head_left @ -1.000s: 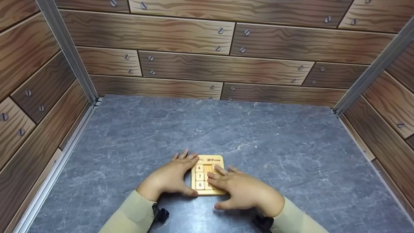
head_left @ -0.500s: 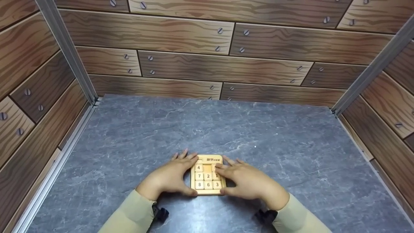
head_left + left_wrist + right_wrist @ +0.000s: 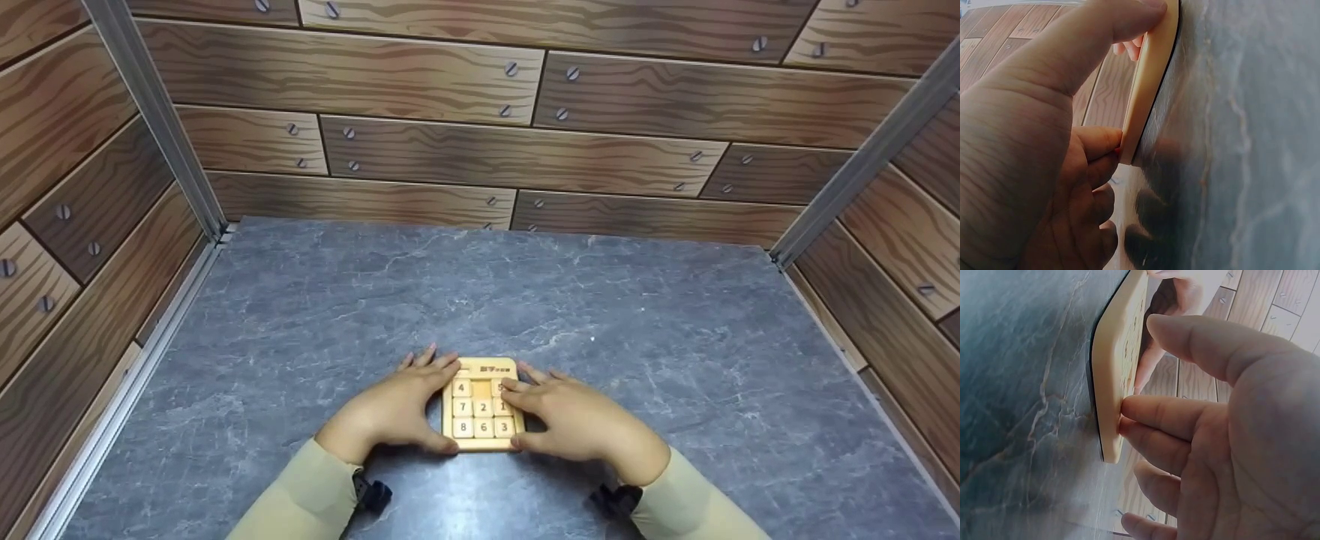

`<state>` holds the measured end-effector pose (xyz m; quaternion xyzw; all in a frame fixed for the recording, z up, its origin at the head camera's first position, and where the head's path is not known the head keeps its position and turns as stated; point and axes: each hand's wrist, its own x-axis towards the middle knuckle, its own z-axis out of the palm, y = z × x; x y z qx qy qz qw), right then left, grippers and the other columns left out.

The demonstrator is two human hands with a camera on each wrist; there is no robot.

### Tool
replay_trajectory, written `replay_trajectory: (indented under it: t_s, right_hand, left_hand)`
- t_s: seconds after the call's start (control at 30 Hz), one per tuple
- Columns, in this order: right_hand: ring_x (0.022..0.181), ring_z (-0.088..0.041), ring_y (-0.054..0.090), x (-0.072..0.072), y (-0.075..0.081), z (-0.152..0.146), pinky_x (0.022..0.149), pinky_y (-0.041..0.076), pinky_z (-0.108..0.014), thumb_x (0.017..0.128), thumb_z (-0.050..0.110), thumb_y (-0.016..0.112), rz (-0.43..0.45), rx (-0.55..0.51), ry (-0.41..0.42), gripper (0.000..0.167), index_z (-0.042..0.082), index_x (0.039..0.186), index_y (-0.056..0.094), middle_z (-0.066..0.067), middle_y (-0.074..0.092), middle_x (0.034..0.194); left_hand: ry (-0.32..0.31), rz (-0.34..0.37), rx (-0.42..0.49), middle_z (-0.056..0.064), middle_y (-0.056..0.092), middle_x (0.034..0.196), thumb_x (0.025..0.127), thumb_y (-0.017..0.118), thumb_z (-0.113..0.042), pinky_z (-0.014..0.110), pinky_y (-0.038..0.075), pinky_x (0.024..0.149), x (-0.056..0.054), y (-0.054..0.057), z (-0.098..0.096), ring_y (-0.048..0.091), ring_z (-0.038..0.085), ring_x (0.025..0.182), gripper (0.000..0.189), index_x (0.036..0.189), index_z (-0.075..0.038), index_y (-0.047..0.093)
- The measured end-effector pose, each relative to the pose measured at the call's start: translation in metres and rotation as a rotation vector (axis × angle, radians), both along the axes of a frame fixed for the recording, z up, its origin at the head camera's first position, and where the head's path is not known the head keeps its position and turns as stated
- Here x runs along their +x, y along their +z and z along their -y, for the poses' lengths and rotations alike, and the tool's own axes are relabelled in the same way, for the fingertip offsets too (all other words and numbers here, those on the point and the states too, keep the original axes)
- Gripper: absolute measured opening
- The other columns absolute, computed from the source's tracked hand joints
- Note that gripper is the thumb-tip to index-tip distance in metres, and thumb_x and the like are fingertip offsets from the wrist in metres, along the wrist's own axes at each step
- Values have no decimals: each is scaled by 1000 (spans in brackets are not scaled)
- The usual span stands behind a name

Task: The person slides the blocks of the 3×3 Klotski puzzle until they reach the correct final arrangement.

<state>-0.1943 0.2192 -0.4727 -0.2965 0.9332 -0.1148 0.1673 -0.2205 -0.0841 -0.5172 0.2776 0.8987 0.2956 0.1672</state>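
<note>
A pale wooden number slide puzzle point(image 3: 484, 445) lies flat on the table in the head view. Its tiles read 4, a gap, 5 on top, then 7, 2, 1, then 8, 6, 3. My left hand point(image 3: 394, 409) holds the frame's left side, thumb at the near corner and index finger at the far corner. With straight fingers, my right hand point(image 3: 585, 424) reaches over the right edge and touches the tile marked 5 point(image 3: 499, 387). Its thumb is by the near right corner. In the right wrist view, two fingertips point(image 3: 1129, 408) rest at the puzzle's top face.
The grey marbled table point(image 3: 450, 292) extends behind and beside the puzzle. Wood-plank-patterned walls point(image 3: 360, 82) enclose the back and both sides, with metal posts point(image 3: 161, 127) at the corners. Black camera straps point(image 3: 371, 495) sit at the wrists.
My right hand has shifted from over the middle tiles to the puzzle's right edge, its thumb now by the near corner, uncovering the 2, 6 and 3. The left hand has stayed in place.
</note>
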Motion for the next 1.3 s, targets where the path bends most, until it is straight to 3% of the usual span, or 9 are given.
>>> replay_trajectory:
  t_s: [1.3]
  right_hand:
    - [176,-34,30,1,-2,2,143,26,-68,104,57,73,-4,-1,-7,77,19,168,56,4,47,180]
  left_hand:
    - [5,14,13,3,24,190,75,99,-51,61,6,148,1,2,0,6,36,180,129,178,-11,34]
